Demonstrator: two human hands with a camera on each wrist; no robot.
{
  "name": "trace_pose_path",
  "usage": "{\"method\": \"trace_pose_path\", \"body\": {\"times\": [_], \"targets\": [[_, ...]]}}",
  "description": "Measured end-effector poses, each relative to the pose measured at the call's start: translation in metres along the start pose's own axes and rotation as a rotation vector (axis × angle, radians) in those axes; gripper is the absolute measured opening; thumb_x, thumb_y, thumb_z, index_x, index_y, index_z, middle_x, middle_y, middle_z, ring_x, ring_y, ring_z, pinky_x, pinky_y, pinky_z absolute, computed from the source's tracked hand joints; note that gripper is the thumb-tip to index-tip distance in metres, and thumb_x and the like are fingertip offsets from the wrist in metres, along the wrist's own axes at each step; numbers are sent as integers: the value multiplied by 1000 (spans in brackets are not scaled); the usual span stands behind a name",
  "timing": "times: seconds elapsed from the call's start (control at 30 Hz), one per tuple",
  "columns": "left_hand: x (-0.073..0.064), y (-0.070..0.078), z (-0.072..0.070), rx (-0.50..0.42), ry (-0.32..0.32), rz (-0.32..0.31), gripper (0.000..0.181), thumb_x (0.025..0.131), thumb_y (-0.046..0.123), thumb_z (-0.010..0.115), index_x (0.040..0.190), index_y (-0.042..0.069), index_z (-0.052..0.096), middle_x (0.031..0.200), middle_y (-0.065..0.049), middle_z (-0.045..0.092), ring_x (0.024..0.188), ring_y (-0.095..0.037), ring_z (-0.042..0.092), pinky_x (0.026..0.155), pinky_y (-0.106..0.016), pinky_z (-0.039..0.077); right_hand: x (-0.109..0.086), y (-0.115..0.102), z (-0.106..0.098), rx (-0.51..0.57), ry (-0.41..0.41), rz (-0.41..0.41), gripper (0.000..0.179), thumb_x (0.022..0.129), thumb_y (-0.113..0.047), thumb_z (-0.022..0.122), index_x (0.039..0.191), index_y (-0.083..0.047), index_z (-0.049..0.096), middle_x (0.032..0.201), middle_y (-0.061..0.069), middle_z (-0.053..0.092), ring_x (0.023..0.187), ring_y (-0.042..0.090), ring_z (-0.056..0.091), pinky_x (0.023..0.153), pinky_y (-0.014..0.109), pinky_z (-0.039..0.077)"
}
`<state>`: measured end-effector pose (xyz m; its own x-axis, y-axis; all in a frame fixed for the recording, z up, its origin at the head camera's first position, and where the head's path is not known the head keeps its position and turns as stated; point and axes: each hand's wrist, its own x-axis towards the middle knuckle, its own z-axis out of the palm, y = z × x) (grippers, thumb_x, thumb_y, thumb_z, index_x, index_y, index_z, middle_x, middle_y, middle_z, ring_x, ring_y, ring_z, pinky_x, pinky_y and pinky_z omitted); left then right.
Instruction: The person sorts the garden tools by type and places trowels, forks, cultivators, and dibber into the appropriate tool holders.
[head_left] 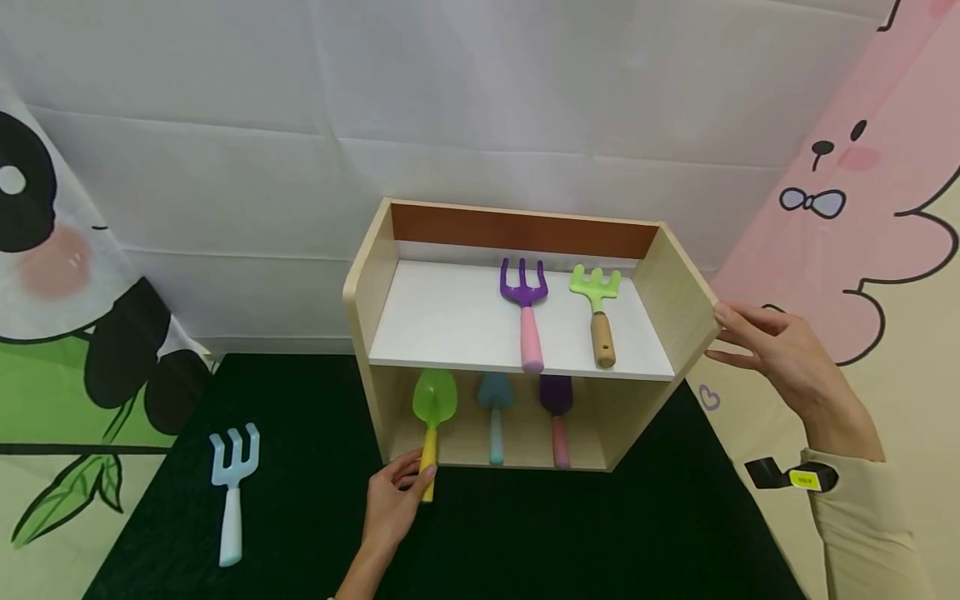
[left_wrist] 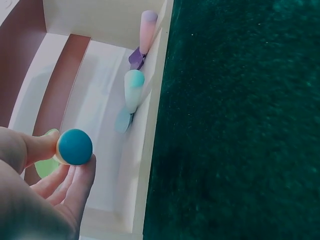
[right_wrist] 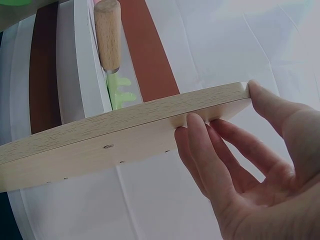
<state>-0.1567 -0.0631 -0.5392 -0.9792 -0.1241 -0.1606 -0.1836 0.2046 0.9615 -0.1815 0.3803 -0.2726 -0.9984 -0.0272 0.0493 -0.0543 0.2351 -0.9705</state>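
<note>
My left hand (head_left: 393,502) grips the yellow handle of a green trowel (head_left: 435,400) at the front left of a two-tier wooden shelf (head_left: 367,304). The trowel's blade points into the lower tier; its round handle end (left_wrist: 76,147) looks blue in the left wrist view. With thumb on the edge and fingers against the outer face, my right hand (head_left: 787,367) holds the shelf's right side panel (right_wrist: 140,122). A blue trowel (head_left: 496,400) and a purple trowel (head_left: 557,400) with a pink handle stand in the lower tier.
On the white upper tier lie a purple hand fork (head_left: 528,325) with a pink handle and a green hand fork (head_left: 600,321) with a wooden handle. A light blue hand fork (head_left: 233,492) rests on the dark green tabletop (head_left: 315,467) at left. A white cloth (head_left: 480,100) hangs behind.
</note>
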Motion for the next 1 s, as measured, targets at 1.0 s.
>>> {"method": "trace_pose_path", "body": {"times": [1.0], "targets": [[44,6,28,20,53,-31,32,89,19,67,115,0,62,107,-16,65,93,-27,65,77,-36,55,3,3,-2,-1,3,0,35,95,-16,58,129,-5,58,115,-2,64,97,13,66,74,32,57]]}}
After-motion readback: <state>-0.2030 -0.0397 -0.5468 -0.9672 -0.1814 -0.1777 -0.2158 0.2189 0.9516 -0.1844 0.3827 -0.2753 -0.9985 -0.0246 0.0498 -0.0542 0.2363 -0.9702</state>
